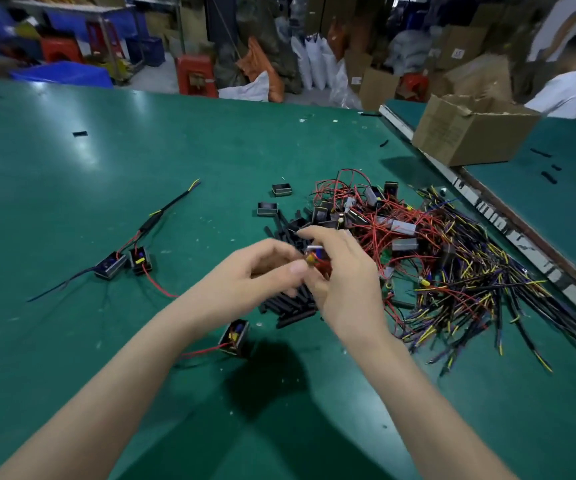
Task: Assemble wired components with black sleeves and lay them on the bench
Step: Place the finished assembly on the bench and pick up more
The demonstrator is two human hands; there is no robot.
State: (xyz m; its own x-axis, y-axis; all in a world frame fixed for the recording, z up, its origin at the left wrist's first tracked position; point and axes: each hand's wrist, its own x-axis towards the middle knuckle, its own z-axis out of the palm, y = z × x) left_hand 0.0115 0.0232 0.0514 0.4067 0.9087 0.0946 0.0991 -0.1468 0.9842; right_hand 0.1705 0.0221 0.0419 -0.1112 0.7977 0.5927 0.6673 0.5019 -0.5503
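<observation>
My left hand [262, 271] and my right hand [342, 275] meet above the green bench [141, 150], both pinching a small wired component [316, 259] with yellow and red parts. Loose black sleeves [293, 306] lie right under my hands. A tangled pile of red-wired components [383, 220] sits just beyond my right hand. Two assembled components with a black-sleeved lead [123, 261] lie to the left. One more component with a red wire [236, 337] rests below my left wrist.
A bundle of black, yellow and purple wires [470, 296] spreads out on the right. Two empty black housings [272, 199] sit behind the sleeves. An open cardboard box [466, 129] stands at the back right by the bench divider [508, 230]. A person in white [563, 91] sits beyond.
</observation>
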